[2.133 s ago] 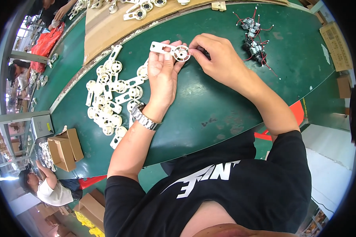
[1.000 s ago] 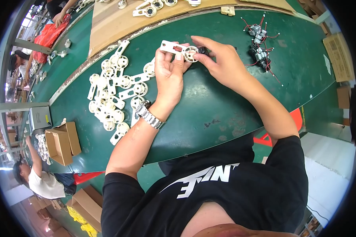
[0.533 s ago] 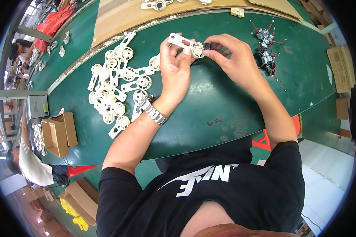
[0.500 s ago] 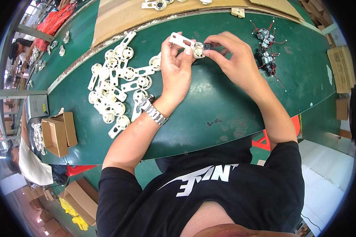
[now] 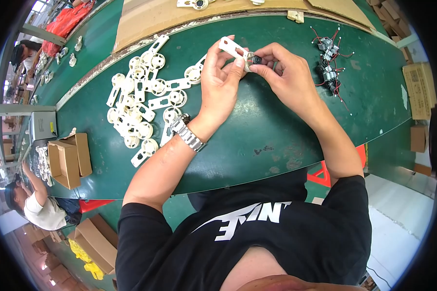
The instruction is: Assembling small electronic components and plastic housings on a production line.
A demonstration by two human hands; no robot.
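Note:
My left hand (image 5: 220,80) grips a white plastic housing (image 5: 232,47), a flat slotted arm with a round cup at one end. The cup points toward my right hand (image 5: 287,72), whose thumb and forefinger are closed on a small black motor-like part (image 5: 257,59) right at the cup's rim. Whether the part sits inside the cup is hard to tell. Left of my left hand lies a loose heap of similar white housings (image 5: 140,86). Right of my right hand are several small grey motors (image 5: 328,72) with red and black wires.
A cardboard sheet (image 5: 160,22) with more white parts lies along the far side of the green table (image 5: 257,145). A small white block (image 5: 295,17) is at its edge. At left stand an open carton (image 5: 65,162) and a grey metal box (image 5: 42,125); co-workers sit beyond.
The black part has turned and come closer to the housing's cup, so the thin wires between them no longer show clearly. Both hands have shifted slightly right.

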